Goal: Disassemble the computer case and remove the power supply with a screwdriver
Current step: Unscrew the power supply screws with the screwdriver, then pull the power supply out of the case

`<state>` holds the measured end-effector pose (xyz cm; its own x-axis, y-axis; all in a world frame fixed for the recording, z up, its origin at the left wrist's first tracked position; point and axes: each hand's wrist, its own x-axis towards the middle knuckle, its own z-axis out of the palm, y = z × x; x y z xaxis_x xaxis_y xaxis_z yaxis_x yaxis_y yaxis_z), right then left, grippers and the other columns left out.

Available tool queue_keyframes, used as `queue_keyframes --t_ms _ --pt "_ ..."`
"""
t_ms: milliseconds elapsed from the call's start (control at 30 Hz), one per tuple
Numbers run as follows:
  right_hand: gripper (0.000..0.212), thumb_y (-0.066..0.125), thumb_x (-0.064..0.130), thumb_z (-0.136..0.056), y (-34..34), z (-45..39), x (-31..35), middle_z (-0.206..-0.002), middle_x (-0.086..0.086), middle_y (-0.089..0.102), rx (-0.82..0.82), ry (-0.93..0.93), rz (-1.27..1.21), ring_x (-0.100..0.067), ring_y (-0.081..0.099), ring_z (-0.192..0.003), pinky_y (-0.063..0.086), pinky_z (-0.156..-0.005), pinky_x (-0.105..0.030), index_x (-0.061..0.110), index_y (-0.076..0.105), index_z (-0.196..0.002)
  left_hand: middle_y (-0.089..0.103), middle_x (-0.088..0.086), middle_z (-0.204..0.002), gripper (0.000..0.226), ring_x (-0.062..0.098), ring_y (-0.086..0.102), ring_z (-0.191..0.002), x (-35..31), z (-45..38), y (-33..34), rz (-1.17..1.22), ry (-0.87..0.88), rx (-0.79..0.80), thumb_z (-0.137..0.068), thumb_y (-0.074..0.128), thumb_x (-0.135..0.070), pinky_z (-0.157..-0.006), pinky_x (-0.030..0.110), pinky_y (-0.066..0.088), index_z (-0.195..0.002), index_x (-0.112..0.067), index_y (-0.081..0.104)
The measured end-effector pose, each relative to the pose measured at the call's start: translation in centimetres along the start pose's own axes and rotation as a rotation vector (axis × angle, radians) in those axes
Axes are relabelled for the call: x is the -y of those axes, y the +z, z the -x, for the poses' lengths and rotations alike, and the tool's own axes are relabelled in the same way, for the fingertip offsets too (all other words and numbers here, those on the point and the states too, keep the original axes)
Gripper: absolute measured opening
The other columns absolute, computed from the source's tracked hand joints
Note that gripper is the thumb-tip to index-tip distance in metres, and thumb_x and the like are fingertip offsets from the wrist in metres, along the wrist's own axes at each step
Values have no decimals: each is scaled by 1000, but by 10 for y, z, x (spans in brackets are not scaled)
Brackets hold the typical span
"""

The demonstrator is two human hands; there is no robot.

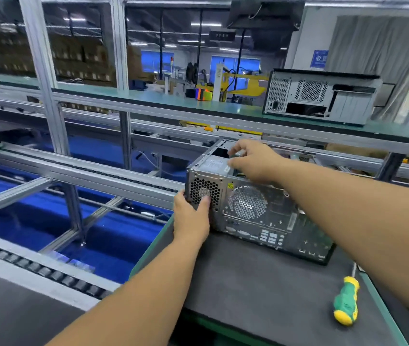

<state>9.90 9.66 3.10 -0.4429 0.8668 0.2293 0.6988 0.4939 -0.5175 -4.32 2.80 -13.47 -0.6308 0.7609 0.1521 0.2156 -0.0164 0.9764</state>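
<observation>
A grey computer case [268,221] lies on its side on the dark mat, its rear panel with fan grilles facing me and its top side open. The power supply [214,166] sits in the case's left end, its label facing up. My left hand [191,218] holds the case's near left corner, thumb pressed on the honeycomb grille of the power supply. My right hand [253,161] reaches into the open top, fingers curled over the power supply's upper edge. A green and yellow screwdriver [345,299] lies on the mat at the right, untouched.
The dark mat [261,283] covers a green-edged workbench. Roller conveyor rails [38,268] and aluminium frames run at the left over a blue floor. A second computer case [320,96] stands on the raised green shelf at the back right.
</observation>
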Motion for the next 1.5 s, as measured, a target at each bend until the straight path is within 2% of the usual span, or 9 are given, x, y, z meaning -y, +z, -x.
queue_keyframes --t_ms 133,267,333,433,633,833,1067,1367,1500 --pt "52 66 51 -96 9 -44 -7 -139 -2 53 107 36 4 -16 60 -93 45 -70 -29 32 51 -143 70 -13 -99 26 5 66 -94 12 -21 -3 140 49 106 -88 69 -46 -75 26 48 -106 -37 52" --pt "76 59 68 -92 31 -68 -16 -163 -3 35 315 17 65 -27 42 -142 36 -112 -40 33 36 -156 68 -29 -100 38 -9 65 -88 15 -26 -1 213 84 98 -78 69 -57 -72 20 47 -110 -42 54" --pt "83 64 63 -91 44 -72 -17 -164 -4 32 301 -22 -22 -25 34 -149 27 -120 -40 24 33 -157 69 -28 -97 41 -7 65 -85 18 -28 1 192 93 59 -76 71 -60 -70 19 47 -108 -42 54" --pt "87 66 62 -90 50 -78 -17 -164 -7 34 244 -72 20 -24 35 -148 28 -116 -36 17 35 -158 68 -28 -92 36 -8 64 -80 20 -30 4 164 104 -2 -73 71 -64 -60 10 43 -98 -46 52" --pt "84 62 67 -91 48 -76 -19 -164 -3 37 166 -59 9 -23 36 -150 25 -118 -33 19 41 -158 65 -16 -83 48 -4 59 -74 10 -32 17 102 36 -131 -72 75 -71 -62 29 43 -94 -40 46" --pt "132 56 101 -56 38 -75 -28 -169 5 24 314 -91 49 -19 25 -155 17 -127 -44 29 26 -163 64 -18 -96 50 -2 59 -88 13 -33 19 87 75 -99 -72 67 -77 -75 35 48 -102 -43 44" --pt "118 62 93 -65 20 -88 -23 -164 3 36 355 -113 248 -21 35 -149 26 -116 -36 26 37 -159 61 -20 -102 31 2 56 -90 17 -34 20 50 120 -117 -96 51 -64 -77 31 38 -116 -41 45" --pt "127 55 92 -60 31 -87 -43 -171 6 19 420 -146 139 -17 24 -154 19 -125 -39 29 19 -164 69 -26 -95 29 -8 62 -89 20 -43 19 111 96 -111 -87 65 -62 -78 30 50 -107 -42 59" --pt "122 69 80 -59 34 -92 -41 -156 1 41 295 -170 95 -22 42 -142 32 -110 -31 26 27 -160 70 -27 -96 37 -6 65 -90 21 -45 20 134 82 -120 -81 66 -68 -82 32 54 -109 -44 61"
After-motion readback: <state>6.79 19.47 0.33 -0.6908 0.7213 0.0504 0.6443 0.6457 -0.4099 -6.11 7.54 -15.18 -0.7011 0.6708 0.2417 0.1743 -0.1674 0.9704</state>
